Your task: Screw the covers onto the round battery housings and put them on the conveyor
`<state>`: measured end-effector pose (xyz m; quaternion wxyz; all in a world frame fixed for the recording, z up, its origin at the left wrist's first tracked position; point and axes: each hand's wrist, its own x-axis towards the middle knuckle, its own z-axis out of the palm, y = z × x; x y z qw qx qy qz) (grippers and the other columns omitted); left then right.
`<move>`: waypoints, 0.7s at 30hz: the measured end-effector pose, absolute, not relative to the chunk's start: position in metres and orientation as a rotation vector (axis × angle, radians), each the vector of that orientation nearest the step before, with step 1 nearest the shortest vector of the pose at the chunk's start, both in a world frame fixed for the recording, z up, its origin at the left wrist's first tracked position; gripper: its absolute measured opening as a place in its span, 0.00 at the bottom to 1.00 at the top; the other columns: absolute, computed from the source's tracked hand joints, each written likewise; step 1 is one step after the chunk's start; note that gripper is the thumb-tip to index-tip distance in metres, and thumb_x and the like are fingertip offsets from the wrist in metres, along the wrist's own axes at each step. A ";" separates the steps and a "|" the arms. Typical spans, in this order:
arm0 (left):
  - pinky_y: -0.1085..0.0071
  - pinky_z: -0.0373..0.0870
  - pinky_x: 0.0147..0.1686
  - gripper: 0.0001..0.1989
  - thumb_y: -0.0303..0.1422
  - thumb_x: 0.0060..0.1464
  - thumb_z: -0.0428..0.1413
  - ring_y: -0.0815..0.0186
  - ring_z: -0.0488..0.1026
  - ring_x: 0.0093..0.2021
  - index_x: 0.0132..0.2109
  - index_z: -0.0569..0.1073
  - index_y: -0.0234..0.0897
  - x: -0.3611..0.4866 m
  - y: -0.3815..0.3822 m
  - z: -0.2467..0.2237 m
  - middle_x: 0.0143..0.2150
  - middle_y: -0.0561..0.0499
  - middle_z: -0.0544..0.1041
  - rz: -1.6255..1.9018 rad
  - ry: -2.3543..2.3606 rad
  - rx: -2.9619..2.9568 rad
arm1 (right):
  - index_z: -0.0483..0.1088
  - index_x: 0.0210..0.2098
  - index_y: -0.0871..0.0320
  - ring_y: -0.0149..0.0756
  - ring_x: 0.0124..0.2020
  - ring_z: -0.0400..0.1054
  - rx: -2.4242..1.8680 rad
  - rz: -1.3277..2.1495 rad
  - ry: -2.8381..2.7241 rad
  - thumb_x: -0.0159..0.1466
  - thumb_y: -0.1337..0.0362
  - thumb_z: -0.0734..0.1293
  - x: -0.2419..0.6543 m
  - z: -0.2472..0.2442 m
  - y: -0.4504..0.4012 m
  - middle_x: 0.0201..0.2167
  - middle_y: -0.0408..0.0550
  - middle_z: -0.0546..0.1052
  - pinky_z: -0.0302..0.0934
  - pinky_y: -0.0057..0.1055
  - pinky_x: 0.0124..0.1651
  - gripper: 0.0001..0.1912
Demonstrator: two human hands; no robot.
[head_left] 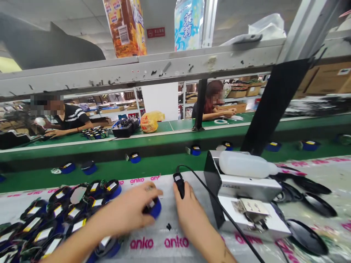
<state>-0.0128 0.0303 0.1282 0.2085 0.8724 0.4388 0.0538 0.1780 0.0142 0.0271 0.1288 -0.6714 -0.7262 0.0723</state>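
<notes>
My left hand (pixel 131 206) is closed around a round blue part (pixel 155 209) with a dark centre, just over the plastic-covered bench. The hand is a little blurred. In my right hand (pixel 192 215) is a black corded handheld tool (pixel 179 184); its cable (pixel 216 199) loops from the top over the metal device on the right. The tool's lower end is hidden in my fingers. Between the hands, a small black piece (pixel 168 227) lies on the plastic sheet (pixel 153 252). Left of my left hand sit several similar blue round parts (pixel 74 212) with wires and white labelled blocks.
A silver metal device (pixel 246 186) stands right of my right hand, with a white plastic bottle (pixel 246 164) lying on top. Black oval pieces (pixel 307 233) lie beyond it. Blue parts (pixel 135 157) sit along the green belt (pixel 161 166). Two people sit across; a shelf beam (pixel 153 69) runs overhead.
</notes>
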 end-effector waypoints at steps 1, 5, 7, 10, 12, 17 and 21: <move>0.54 0.71 0.57 0.35 0.25 0.44 0.63 0.46 0.74 0.57 0.61 0.72 0.47 0.001 0.011 0.114 0.63 0.43 0.71 0.079 1.232 2.394 | 0.61 0.66 0.70 0.67 0.64 0.60 -1.949 0.180 -2.092 0.55 0.86 0.60 0.180 0.030 0.011 0.64 0.78 0.62 0.66 0.53 0.57 0.39; 0.44 0.57 0.66 0.43 0.23 0.44 0.62 0.40 0.59 0.69 0.68 0.63 0.46 0.029 -0.026 0.061 0.75 0.40 0.52 0.122 1.244 2.244 | 0.74 0.55 0.67 0.54 0.58 0.70 -1.766 0.032 -2.029 0.63 0.76 0.58 0.205 0.063 -0.008 0.57 0.66 0.74 0.68 0.44 0.57 0.23; 0.47 0.56 0.67 0.48 0.29 0.42 0.68 0.42 0.57 0.70 0.69 0.61 0.44 0.025 -0.024 0.043 0.75 0.39 0.50 0.320 1.224 2.121 | 0.73 0.55 0.59 0.42 0.53 0.74 -1.651 -0.068 -1.956 0.70 0.69 0.54 0.224 0.088 -0.017 0.53 0.55 0.78 0.68 0.37 0.55 0.22; 0.55 0.63 0.64 0.54 0.37 0.36 0.74 0.46 0.65 0.64 0.69 0.61 0.39 0.013 -0.017 0.027 0.68 0.38 0.62 0.536 1.159 1.926 | 0.73 0.51 0.56 0.41 0.49 0.74 -1.569 -0.236 -1.838 0.70 0.61 0.52 0.256 0.122 -0.023 0.48 0.52 0.80 0.68 0.38 0.54 0.21; 0.54 0.62 0.63 0.52 0.39 0.36 0.74 0.47 0.67 0.61 0.67 0.64 0.38 0.006 -0.016 0.021 0.64 0.39 0.68 0.576 1.158 1.833 | 0.74 0.51 0.59 0.48 0.56 0.70 -1.561 -0.355 -1.779 0.68 0.58 0.55 0.282 0.136 -0.017 0.53 0.56 0.76 0.61 0.46 0.62 0.22; 0.52 0.57 0.65 0.48 0.35 0.39 0.73 0.47 0.66 0.62 0.67 0.64 0.40 0.005 -0.019 0.014 0.63 0.40 0.71 0.623 1.120 1.719 | 0.74 0.48 0.62 0.67 0.62 0.61 -1.708 -0.378 -1.723 0.64 0.49 0.59 0.344 0.142 0.018 0.54 0.65 0.74 0.52 0.64 0.61 0.26; 0.52 0.59 0.64 0.48 0.33 0.35 0.74 0.46 0.67 0.61 0.65 0.67 0.38 0.003 -0.019 0.014 0.62 0.40 0.72 0.643 1.111 1.710 | 0.77 0.41 0.53 0.55 0.38 0.76 -1.765 -0.127 -1.842 0.54 0.46 0.73 0.367 0.144 0.028 0.39 0.56 0.82 0.65 0.48 0.39 0.21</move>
